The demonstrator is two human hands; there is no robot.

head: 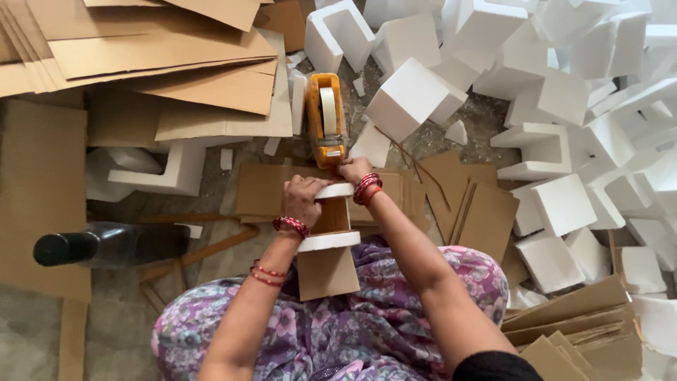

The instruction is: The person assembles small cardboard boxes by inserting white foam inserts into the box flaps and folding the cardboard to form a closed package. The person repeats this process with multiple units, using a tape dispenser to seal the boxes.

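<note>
The small cardboard box [328, 254] capped with white foam pieces [329, 241] rests on the person's lap. The left hand [303, 199] grips its far end; the right hand [355, 169] closes on the yellow tape dispenser [326, 120]. Best to hold the box steady and draw tape straight.

left hand [303, 200] grips foam piece [328, 241] | right hand [355, 169] holds yellow tape dispenser [325, 127] | cardboard [327, 271] under foam

One yellow tape dispenser [326, 120], one dark bottle [106, 245], two hands, many white foam blocks [412, 95].
</note>
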